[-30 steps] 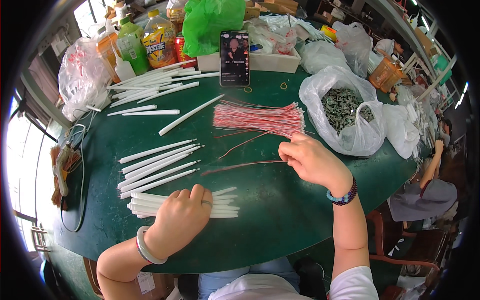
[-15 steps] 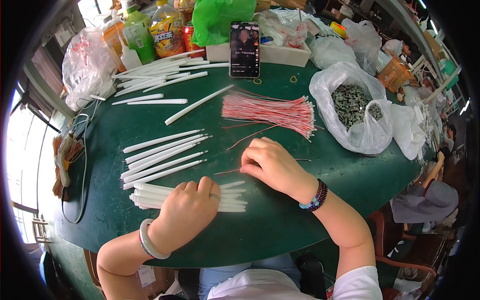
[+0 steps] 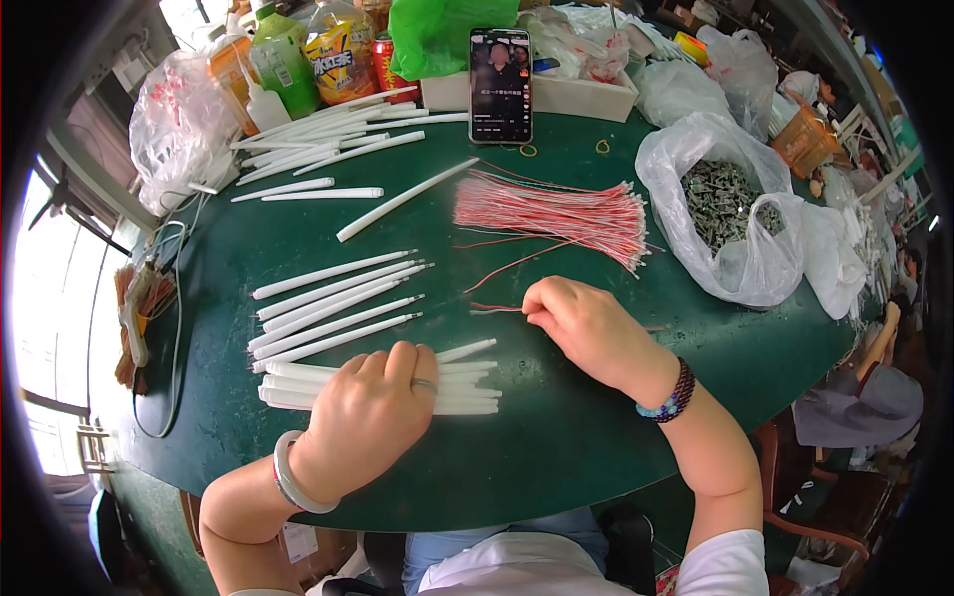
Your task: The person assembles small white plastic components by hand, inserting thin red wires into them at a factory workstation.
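Note:
My left hand (image 3: 370, 422) is closed over a bundle of white tapered plastic tubes (image 3: 467, 405) lying on the green table, and their ends stick out past both sides of it. In a pinch, my right hand (image 3: 591, 333) has a thin red-and-white wire (image 3: 499, 309), whose loose ends point left from the fingertips. Beyond that hand lies a thick bunch of red-and-white wires (image 3: 547, 217), with a few strands straying out. Several white tubes with thin tips (image 3: 343, 316) lie side by side above my left hand. A single tube (image 3: 407, 201) lies slantwise farther back.
A clear bag (image 3: 701, 273) of small dark green pieces (image 3: 732, 204) stands at the right. At the back are a propped phone (image 3: 500, 86), a pile of white tubes (image 3: 318, 141), bottles (image 3: 283, 65) and a green bag (image 3: 437, 38). A cord (image 3: 179, 328) runs down the left side.
My right hand has moved slightly right with the wire, and the wire's ends now show farther out of the fingers. My left hand stays on the tube bundle. The whole view has shifted a little.

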Action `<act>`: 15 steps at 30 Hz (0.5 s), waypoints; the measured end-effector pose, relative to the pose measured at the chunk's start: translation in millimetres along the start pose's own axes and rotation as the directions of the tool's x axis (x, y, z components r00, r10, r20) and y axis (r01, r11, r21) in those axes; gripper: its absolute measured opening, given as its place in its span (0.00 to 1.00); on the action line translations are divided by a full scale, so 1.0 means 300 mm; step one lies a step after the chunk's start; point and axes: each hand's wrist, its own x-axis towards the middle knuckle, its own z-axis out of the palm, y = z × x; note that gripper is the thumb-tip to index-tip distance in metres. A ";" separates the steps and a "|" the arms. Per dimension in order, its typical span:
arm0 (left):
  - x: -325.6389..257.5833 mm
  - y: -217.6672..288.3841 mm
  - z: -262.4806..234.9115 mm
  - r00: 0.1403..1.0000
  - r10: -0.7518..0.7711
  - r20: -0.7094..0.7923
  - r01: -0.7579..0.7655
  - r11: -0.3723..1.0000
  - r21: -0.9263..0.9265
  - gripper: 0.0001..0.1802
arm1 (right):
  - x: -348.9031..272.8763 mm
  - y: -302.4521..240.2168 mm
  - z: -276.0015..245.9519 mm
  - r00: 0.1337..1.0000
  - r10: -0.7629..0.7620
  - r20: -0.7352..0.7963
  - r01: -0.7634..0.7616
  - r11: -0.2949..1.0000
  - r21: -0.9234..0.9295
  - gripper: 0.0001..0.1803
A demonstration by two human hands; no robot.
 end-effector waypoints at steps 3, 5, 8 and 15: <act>0.011 -0.013 -0.006 1.000 -0.026 -0.005 0.026 1.000 -0.002 0.10 | -0.007 0.004 -0.018 0.995 -0.073 -0.066 0.071 0.997 -0.033 0.07; 0.017 -0.018 -0.007 0.999 -0.032 0.005 0.032 0.999 -0.007 0.10 | -0.008 -0.008 -0.030 0.995 -0.037 -0.091 0.038 0.999 0.009 0.07; 0.020 -0.021 -0.013 0.999 -0.044 0.027 0.045 0.998 -0.035 0.11 | -0.002 -0.020 -0.035 0.991 -0.022 -0.129 0.031 0.998 0.063 0.06; 0.021 -0.026 -0.024 0.999 -0.031 0.034 0.034 0.997 -0.067 0.16 | 0.001 -0.018 -0.036 0.987 -0.019 -0.163 0.048 0.984 0.174 0.03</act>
